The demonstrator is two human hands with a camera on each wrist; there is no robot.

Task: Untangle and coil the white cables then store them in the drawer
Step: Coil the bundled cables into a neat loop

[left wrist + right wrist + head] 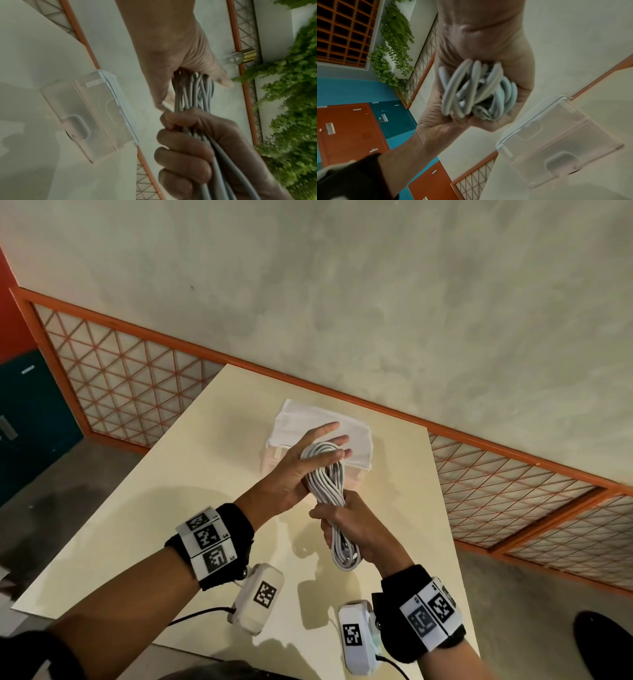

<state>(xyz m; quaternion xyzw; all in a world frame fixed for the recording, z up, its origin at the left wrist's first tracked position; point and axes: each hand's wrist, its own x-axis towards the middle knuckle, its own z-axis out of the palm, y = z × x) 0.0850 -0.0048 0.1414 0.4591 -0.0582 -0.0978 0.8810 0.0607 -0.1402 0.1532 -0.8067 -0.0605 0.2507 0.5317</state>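
above the cream counter [212,508], my two hands hold one bundle of white cables [327,491] in the air, just in front of the translucent plastic drawer box [356,433] that sits near the counter's far edge by the grey wall [342,285].

my right hand [352,525] has its grip wrapped tight round the lower half of the bundle, fingers curled over the strands; the left wrist view shows those fingers [185,155] stacked one above another with the cables [193,92] running through the fist. a short end of the coil hangs out below that hand, clear of the counter.

my left hand [301,470] is at the upper loops. its fingers lie nearly straight and spread, reaching over the drawer box, with the top of the coil passing across them and the thumb side against the strands. from the right wrist view the looped ends [477,89] sit bunched between my left palm [436,121] and my right hand [488,40], several strands crossing one another rather than lying neat.

the drawer box [89,115] is shut, its clear front with the recessed pull facing me, and it touches neither the cables nor my hands.

behind the counter an orange lattice panel [137,385] runs along the foot of the wall. blue and orange lockers [359,128] and trailing green plants [395,40] show in the right wrist view.
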